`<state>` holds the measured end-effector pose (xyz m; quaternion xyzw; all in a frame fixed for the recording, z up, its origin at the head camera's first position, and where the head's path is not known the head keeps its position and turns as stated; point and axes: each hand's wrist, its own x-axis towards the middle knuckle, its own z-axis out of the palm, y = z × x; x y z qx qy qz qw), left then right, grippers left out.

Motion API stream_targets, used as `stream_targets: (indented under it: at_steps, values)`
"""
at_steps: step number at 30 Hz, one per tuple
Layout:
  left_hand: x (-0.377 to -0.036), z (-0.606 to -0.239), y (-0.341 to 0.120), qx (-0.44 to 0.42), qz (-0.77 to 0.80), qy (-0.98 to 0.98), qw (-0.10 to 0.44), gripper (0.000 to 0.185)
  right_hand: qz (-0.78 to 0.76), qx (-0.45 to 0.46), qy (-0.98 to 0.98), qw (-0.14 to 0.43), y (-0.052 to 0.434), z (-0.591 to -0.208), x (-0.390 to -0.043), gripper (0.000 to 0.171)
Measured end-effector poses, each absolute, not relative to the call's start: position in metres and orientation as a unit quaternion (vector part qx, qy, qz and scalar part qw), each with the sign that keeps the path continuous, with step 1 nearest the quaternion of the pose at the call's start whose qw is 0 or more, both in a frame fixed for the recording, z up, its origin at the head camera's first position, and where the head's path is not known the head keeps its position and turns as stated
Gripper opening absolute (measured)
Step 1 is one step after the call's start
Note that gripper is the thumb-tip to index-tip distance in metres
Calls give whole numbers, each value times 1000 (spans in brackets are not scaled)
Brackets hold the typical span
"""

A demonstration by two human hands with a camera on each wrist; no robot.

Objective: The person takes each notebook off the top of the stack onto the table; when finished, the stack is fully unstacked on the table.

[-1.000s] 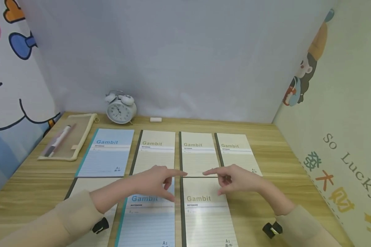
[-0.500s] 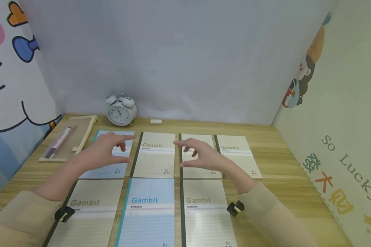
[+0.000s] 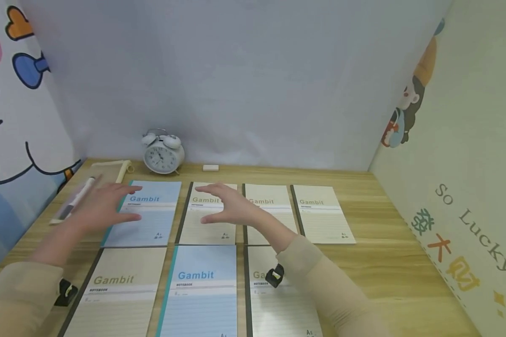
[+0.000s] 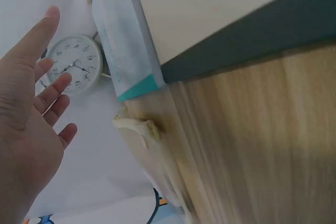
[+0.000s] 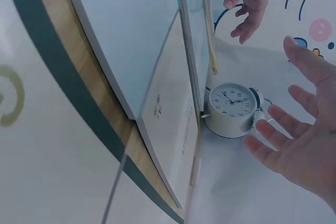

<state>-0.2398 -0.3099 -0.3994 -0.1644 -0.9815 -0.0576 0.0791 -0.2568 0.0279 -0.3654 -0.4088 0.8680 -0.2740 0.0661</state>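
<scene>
Notebooks laid flat in 2 rows on the tabletop point(image 3: 383, 262). Nearest, a row of 3: cream, front blue notebook point(image 3: 198, 290), cream again, the last partly under the right sleeve point(image 3: 320, 281). Beyond, hovering over the far row of 4: left hand point(image 3: 103, 206) at the left edge of the far blue notebook point(image 3: 152, 220), right hand point(image 3: 229, 206) above the cream notebook point(image 3: 206, 229) just beside it. Both grips apart, fingers straight and spread, holding nothing. Best, on this showing, to come down with flat palms at the cover's edges and slide gently, without nudging the neighbours. Far blue notebook: thin, pale blue cover, teal spine, "Gambit" across the top, at the row's left end. Farther back, pencil case point(image 3: 109, 166), alarm clock point(image 3: 162, 153) and eraser point(image 3: 210, 167) near the wall.
</scene>
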Motion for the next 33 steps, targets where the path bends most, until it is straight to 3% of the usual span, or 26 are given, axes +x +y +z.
stream_targets:
  at_steps: [7,19,33]
  values:
    - [-245,-414,-329,-169,-53,-981,74,90,-257,-392,879,86,-7,-390,-264,76]
    - [-250,-430,-343,-126,-91,-988,1,111,-223,-401,880,125,-51,-420,-272,76]
    - [-248,-435,-348,-115,-110,-987,-18,111,-136,-370,910,126,-65,-437,-274,74]
